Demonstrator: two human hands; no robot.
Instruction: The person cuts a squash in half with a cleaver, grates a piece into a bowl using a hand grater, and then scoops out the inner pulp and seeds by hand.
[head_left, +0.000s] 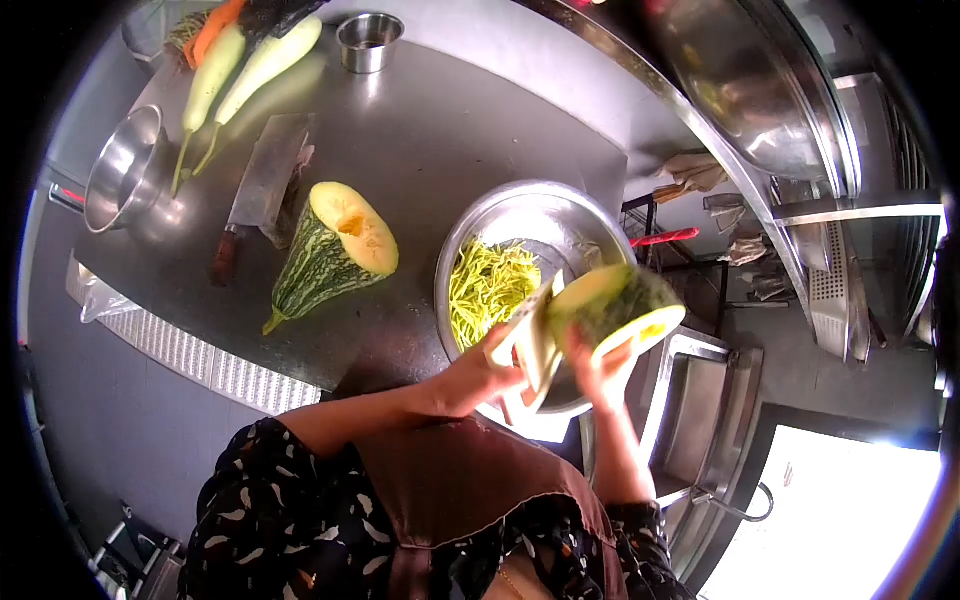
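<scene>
My left hand (474,380) is wrapped round a pale, flat grater (540,345) held on edge over a large metal bowl (457,235). In my right hand (600,370) is a piece of green squash (610,300), its cut yellow face turned towards the lower right and its other side against the grater. Thin yellow-green shreds (485,285) are heaped in the left part of the bowl. To the left, the other squash piece (335,250) lies on the steel table (440,130), its hollow cut face up.
A cleaver (265,180) lies left of the squash. Two pale long gourds (250,80) and carrots (215,30) are at the far left, near two metal bowls (125,170) (369,45). A steel shelf (860,212) and sink (695,400) stand on the right.
</scene>
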